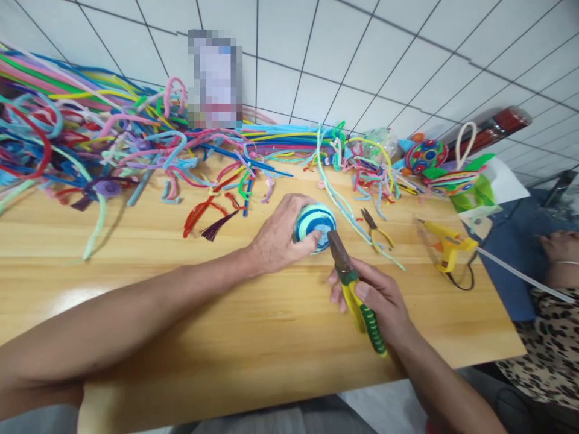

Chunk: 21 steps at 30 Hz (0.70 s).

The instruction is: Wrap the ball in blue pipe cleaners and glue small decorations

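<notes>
My left hand (289, 235) is closed round a ball (319, 220) wound with blue and pale green pipe cleaner, its thumb pressing on the near side. In my right hand (377, 295) is a pair of pliers (357, 289) with yellow and green handles and dark jaws. The tips of the jaws lie right at the ball's right side; whether they grip it I cannot tell. Long pale green and blue pipe cleaners (344, 208) stretch over the table just beyond the ball. Smaller yellow-handled pliers (377, 230) rest to the right of them.
A tangled heap of coloured pipe cleaners (136, 144) runs along the table's back edge by the tiled wall. On the right lies a yellow glue gun (447, 244) with a cord. Behind it are decorated balls (425, 157). Another person (547, 343) sits at the far right.
</notes>
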Tool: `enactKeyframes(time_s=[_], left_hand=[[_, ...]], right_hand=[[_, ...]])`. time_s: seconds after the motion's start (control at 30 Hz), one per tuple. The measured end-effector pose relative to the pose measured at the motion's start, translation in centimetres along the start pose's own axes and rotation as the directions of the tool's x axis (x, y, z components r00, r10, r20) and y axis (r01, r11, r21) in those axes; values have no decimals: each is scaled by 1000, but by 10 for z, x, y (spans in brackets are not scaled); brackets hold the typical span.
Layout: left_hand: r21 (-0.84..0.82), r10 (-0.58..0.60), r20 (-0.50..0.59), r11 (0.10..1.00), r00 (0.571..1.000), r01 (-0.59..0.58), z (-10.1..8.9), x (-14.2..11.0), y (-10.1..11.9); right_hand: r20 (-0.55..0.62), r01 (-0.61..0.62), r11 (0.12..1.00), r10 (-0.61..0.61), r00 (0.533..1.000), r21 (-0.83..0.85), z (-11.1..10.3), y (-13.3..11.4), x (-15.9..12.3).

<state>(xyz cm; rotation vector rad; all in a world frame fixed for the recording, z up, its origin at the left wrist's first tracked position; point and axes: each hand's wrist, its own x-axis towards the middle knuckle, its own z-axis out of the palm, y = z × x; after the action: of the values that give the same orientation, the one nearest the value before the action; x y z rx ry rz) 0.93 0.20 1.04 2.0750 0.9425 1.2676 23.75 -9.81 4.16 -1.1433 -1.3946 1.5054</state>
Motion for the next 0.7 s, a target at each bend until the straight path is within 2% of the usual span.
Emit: enactKeyframes(time_s=[0.13, 0.3, 0.7], left_hand=[[8, 1, 15, 1000, 1000, -1, 0, 0, 0], [10, 13, 9, 1000, 1000, -13, 1, 0, 1], [37, 38, -12, 999, 999, -38, 3, 1, 1]], right_hand=[[-14, -108, 990, 110, 994, 95, 4, -3, 3], [-15, -89, 987, 91, 996, 131, 4, -4, 1], [22, -142, 975, 140, 990, 170, 5, -9, 1]])
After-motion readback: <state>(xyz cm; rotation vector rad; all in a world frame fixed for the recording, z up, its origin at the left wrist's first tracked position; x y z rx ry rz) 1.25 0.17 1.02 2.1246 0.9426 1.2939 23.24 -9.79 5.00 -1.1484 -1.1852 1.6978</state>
